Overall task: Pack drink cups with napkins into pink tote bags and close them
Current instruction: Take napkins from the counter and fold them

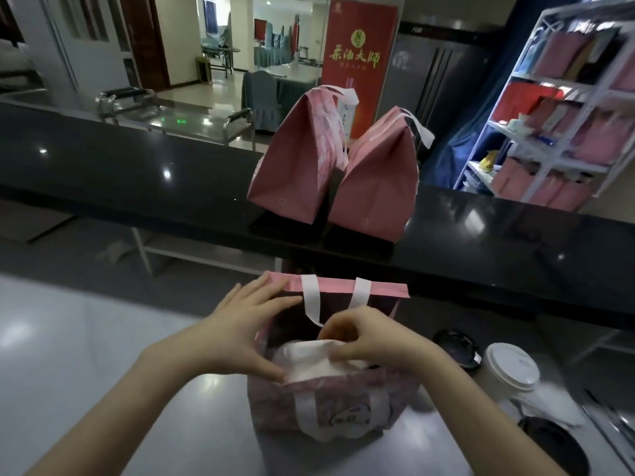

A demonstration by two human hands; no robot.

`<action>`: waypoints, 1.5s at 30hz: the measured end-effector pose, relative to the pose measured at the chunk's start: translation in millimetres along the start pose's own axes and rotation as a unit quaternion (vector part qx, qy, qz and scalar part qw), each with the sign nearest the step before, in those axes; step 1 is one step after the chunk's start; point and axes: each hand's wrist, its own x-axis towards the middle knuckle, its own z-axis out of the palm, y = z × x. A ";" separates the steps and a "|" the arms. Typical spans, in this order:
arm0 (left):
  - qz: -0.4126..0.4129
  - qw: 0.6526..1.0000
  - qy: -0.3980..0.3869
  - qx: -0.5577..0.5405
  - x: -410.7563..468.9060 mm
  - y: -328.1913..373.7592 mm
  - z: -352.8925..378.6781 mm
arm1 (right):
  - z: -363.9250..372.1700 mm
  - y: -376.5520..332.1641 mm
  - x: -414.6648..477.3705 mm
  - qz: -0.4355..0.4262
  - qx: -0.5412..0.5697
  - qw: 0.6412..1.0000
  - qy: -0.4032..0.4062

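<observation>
Lower centre, the soft, floppy open pink fabric tote bag (326,396) needs its rim steadied: left hand (237,334), fingers straight, props it; right hand (364,338) pinches the light white paper napkin (309,360) inside. Farther, two closed pink bags (295,166) stand.

A tall red banner (359,63) with yellow characters stands at the back of the room. Left of it, a glossy pale floor (199,94) runs into a bright hall with grey-covered chairs (261,94), and further left is a dark wooden door (151,39). Right of the banner are a grey metal cabinet (426,73), a blue curtain (457,156) and a white wire shelf rack (549,80). In front of the banner a raised black ledge (137,173) crosses the view, shining with small ceiling-light reflections. Between ledge and banner stands a metal gate (178,121) with a green light. Nearest lies a grey desk (86,338).
</observation>
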 end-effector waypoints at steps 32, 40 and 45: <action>0.316 0.948 -0.037 -0.031 266.2 437.6 193.2 | -46.4 382.6 -317.6 0.383 0.034 0.853 0.353; 0.309 0.936 -0.163 0.043 322.2 495.2 310.1 | -17.7 452.4 -335.1 0.490 -0.053 0.831 0.259; 0.321 0.926 -0.159 0.122 333.1 505.6 343.7 | -2.7 467.3 -333.1 0.469 -0.055 0.835 0.284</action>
